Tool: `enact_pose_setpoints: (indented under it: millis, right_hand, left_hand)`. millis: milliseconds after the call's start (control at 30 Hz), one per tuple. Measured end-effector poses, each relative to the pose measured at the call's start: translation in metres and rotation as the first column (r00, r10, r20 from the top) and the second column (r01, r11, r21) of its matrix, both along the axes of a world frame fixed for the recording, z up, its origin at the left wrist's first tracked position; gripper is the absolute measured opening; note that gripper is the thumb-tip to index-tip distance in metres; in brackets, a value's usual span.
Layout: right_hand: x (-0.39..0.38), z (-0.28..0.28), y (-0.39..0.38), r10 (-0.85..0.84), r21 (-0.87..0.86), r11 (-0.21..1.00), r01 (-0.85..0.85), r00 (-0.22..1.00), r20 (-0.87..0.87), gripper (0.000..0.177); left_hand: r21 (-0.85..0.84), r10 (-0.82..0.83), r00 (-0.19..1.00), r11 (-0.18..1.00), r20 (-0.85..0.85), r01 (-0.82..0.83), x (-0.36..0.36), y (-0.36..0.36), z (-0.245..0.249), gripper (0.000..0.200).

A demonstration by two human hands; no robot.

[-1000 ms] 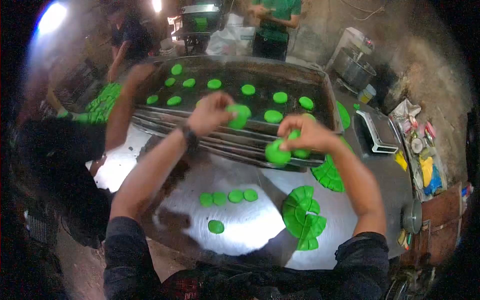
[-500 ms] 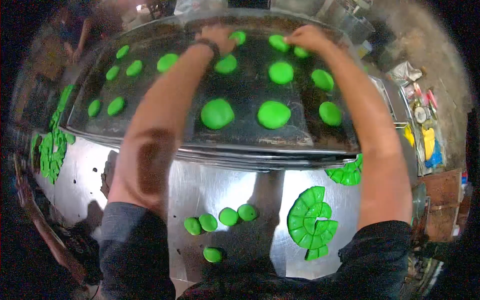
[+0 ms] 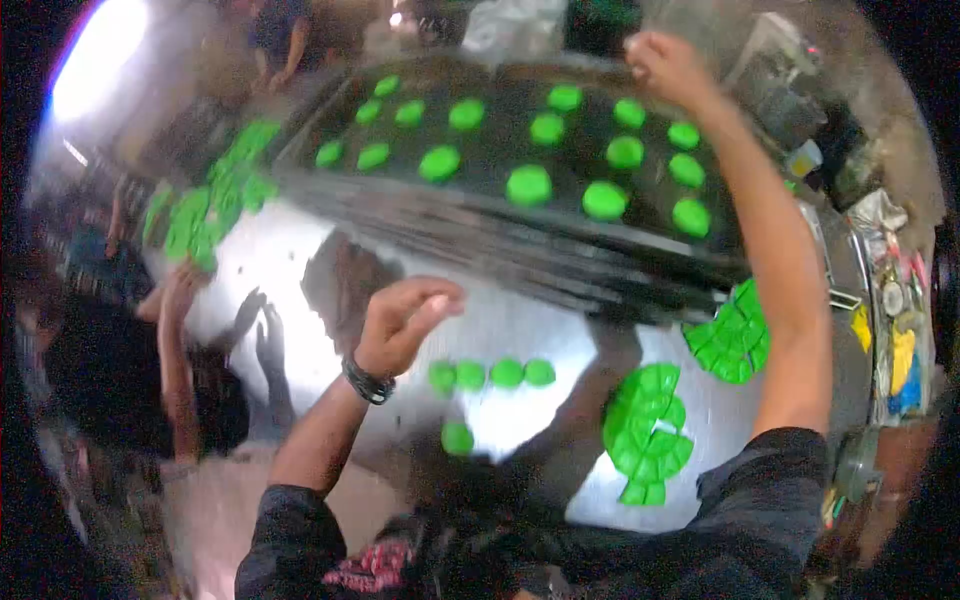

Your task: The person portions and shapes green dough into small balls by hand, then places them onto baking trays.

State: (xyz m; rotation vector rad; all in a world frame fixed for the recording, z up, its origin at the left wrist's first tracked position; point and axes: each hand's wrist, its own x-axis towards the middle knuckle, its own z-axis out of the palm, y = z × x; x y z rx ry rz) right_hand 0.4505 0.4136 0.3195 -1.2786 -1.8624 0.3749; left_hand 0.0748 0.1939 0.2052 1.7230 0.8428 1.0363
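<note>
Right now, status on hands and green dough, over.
Left hand empty, over table. Right hand at tray far rim, grip unclear. Dough discs on tray, five balls on table. Co-worker's arm at left.

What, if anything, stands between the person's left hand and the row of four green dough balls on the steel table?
Nothing visible. The left hand hangs loosely curled over the table, close to one end of the row of dough balls; only bare steel shows between them. The trays lie farther back.

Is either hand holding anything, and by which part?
Left hand is curled, empty. Right hand is fisted over the tray's far rim; too blurred to tell whether it holds anything.
</note>
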Motion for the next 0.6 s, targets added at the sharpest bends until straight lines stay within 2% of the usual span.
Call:
enact_pose_setpoints:
  millis: [33,67,100,167,233,267,300,333,367,400,433,467,500,533,567,600]
  right_hand:
    - [-0.025,0.002,-0.027,0.169,-0.063,0.982,-0.177,0.979,-0.110,0.037]
    - [-0.058,0.006,-0.076,0.216,-0.139,0.962,-0.235,0.966,-0.142,0.036]
    - [-0.075,0.003,-0.111,0.350,-0.275,0.899,-0.340,0.937,-0.014,0.039]
    - [-0.108,-0.038,-0.164,0.552,-0.449,0.756,-0.477,0.832,0.045,0.040]
    - [-0.130,-0.115,-0.197,0.648,-0.424,0.714,-0.557,0.755,0.101,0.043]
    - [-0.142,-0.139,-0.212,0.614,-0.597,0.714,-0.366,0.737,0.282,0.045]
    - [-0.151,-0.175,-0.225,0.538,-0.644,0.738,-0.202,0.753,0.380,0.043]
    - [-0.143,-0.244,-0.231,0.432,-0.505,0.852,-0.137,0.729,0.531,0.045]
    - [-0.139,-0.267,-0.250,0.303,-0.410,0.911,-0.042,0.741,0.599,0.043]
    - [-0.138,-0.276,-0.263,0.167,-0.305,0.951,0.052,0.743,0.648,0.041]
    - [-0.135,-0.277,-0.267,0.197,-0.296,0.955,-0.015,0.779,0.595,0.038]
    - [-0.129,-0.277,-0.271,0.238,-0.295,0.952,-0.083,0.807,0.541,0.037]
    - [-0.125,-0.276,-0.276,0.287,-0.298,0.942,-0.153,0.826,0.485,0.036]
    - [-0.123,-0.274,-0.279,0.372,-0.465,0.869,-0.171,0.844,0.385,0.035]
    - [-0.122,-0.269,-0.278,0.426,-0.609,0.771,-0.187,0.862,0.275,0.035]
    - [-0.120,-0.260,-0.271,0.449,-0.719,0.664,-0.204,0.878,0.166,0.036]
  left_hand:
    - [-0.192,0.140,0.989,0.973,0.055,-0.128,-0.016,-0.034,-0.020,0.023]
    - [-0.251,0.265,0.961,0.928,-0.080,-0.277,-0.038,-0.061,-0.043,0.022]
    - [-0.309,0.437,0.898,0.848,-0.051,-0.430,-0.050,-0.087,-0.067,0.028]
    - [-0.328,0.468,0.874,0.812,-0.129,-0.484,-0.087,-0.133,-0.111,0.029]
    - [-0.302,0.502,0.841,0.785,-0.201,-0.541,-0.114,-0.168,-0.154,0.030]
    - [-0.255,0.506,0.822,0.785,-0.262,-0.565,-0.125,-0.183,-0.176,0.030]
    - [-0.161,0.497,0.788,0.799,-0.364,-0.579,-0.134,-0.196,-0.196,0.030]
    - [-0.038,0.480,0.727,0.822,-0.492,-0.568,-0.137,-0.201,-0.207,0.031]
    - [0.266,0.446,0.334,0.844,-0.830,-0.466,-0.123,-0.199,-0.186,0.032]
    - [0.091,0.418,0.471,0.815,-0.777,-0.572,-0.116,-0.194,-0.190,0.034]
    - [-0.084,0.425,0.581,0.754,-0.694,-0.652,-0.110,-0.189,-0.193,0.035]
    - [-0.175,0.490,0.718,0.753,-0.494,-0.635,-0.098,-0.193,-0.212,0.037]
    - [-0.124,0.469,0.746,0.803,-0.474,-0.583,-0.084,-0.195,-0.205,0.038]
    - [-0.071,0.445,0.772,0.846,-0.453,-0.529,-0.069,-0.197,-0.198,0.040]
    - [0.107,0.370,0.685,0.913,-0.627,-0.394,-0.057,-0.190,-0.167,0.042]
    - [0.111,0.358,0.677,0.918,-0.643,-0.381,-0.045,-0.188,-0.162,0.042]
